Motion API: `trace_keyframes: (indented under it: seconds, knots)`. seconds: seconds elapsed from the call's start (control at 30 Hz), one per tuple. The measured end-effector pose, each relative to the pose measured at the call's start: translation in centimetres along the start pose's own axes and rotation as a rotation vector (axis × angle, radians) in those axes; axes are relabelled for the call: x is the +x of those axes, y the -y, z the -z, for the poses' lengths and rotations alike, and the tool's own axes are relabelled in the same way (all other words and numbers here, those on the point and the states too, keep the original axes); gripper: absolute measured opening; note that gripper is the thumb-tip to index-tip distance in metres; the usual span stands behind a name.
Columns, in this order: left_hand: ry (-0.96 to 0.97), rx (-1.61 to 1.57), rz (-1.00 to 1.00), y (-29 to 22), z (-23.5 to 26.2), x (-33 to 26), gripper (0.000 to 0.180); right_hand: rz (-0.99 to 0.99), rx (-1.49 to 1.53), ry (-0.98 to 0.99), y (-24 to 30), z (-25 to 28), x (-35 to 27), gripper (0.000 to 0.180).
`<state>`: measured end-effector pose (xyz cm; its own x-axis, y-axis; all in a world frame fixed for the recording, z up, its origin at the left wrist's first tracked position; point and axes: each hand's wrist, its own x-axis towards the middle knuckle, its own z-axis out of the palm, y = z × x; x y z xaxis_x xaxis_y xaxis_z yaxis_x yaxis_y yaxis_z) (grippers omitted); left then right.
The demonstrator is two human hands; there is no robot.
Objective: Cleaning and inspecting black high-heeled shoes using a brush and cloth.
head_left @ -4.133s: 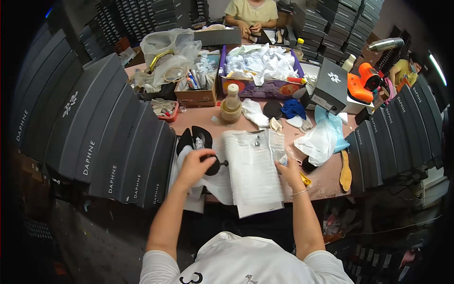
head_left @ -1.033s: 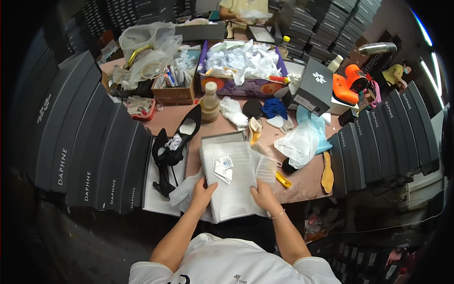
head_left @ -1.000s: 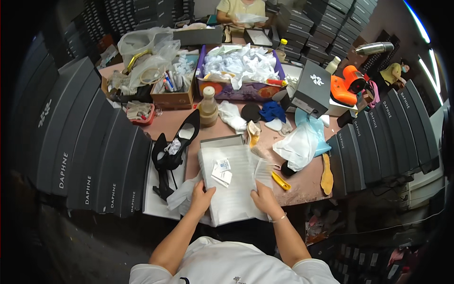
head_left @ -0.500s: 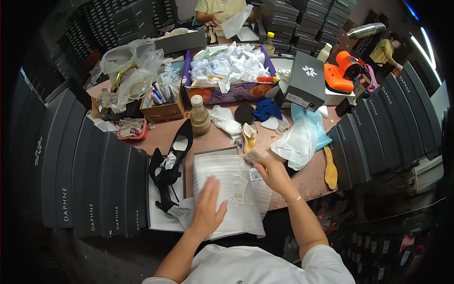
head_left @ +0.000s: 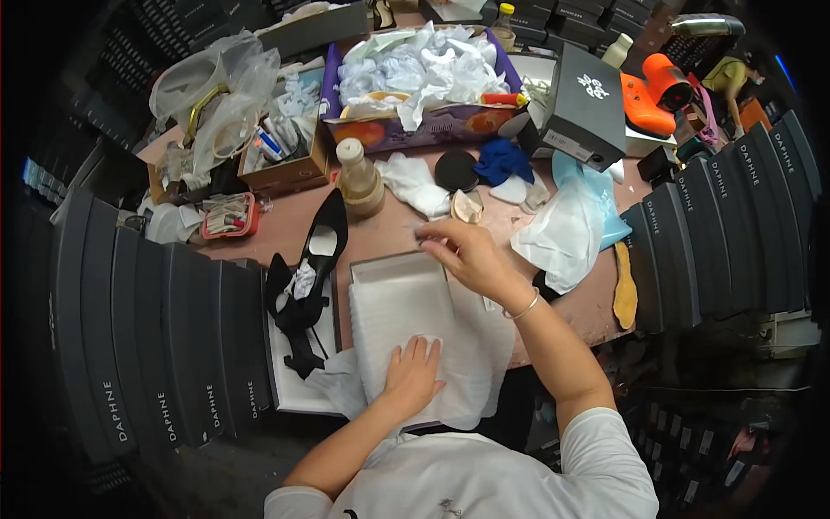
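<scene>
– Where can one see writing?
– White capital letters stand on the dark grey cardboard boxes at left (head_left: pixel 143 320) and at right (head_left: pixel 739 225).
– And the separate dark grey rectangular carton (head_left: pixel 575 108)?
– It carries a white curly emblem (head_left: pixel 595 86) and a pale printed label (head_left: pixel 564 142).

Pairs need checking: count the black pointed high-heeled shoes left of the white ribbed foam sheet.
2: one black shoe reaches farther toward the clear pale-capped bottle; the second shoe lies at its left. Others may be hidden in dark-gray cardboard boxes.
</scene>
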<state>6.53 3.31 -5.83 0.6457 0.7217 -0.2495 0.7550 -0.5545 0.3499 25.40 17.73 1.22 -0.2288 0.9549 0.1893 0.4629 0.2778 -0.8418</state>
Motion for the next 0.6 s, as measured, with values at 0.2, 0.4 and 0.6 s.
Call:
trace_keyframes:
  seconds: [0.2, 0.4, 0.6]
  knots:
    - [-0.047, -0.185, -0.045, -0.7, 2.3, -0.2, 0.053, -0.110, -0.664, 0.244, -3.7, 2.9, -4.7, 0.032]
    - [-0.571, -0.415, -0.035, 1.4, 7.3, -4.9, 0.039, -0.071, -0.586, 0.272, -8.5, -2.6, -12.1, 0.035]
    - [-0.789, -0.417, 0.293, 12.5, 11.4, -5.6, 0.035, -0.260, -0.557, 0.233, -7.8, -2.6, -13.3, 0.035]
